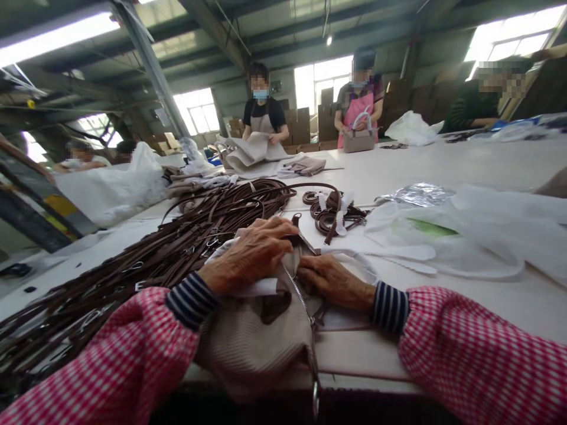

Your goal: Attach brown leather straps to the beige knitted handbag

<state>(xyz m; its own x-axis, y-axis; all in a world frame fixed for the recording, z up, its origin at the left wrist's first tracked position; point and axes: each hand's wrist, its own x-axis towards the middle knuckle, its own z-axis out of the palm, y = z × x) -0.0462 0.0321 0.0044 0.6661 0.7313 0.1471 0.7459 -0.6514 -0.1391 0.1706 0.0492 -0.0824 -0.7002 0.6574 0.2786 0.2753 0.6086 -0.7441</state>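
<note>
Before windows [197,112], white table [394,171] (bag [259,336], straps [190,236])

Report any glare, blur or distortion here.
Head view: windows and tube light blown out, silvery wrap glinting; same view: sleeves stretched toward the corners, dark straps soft at lower left; zipper beside the right hand clearer.

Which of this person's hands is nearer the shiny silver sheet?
The right hand. It is beside the zip of the beige bag, with the silver sheet ahead and to its right; the left hand is across the zip, farther left.
</note>
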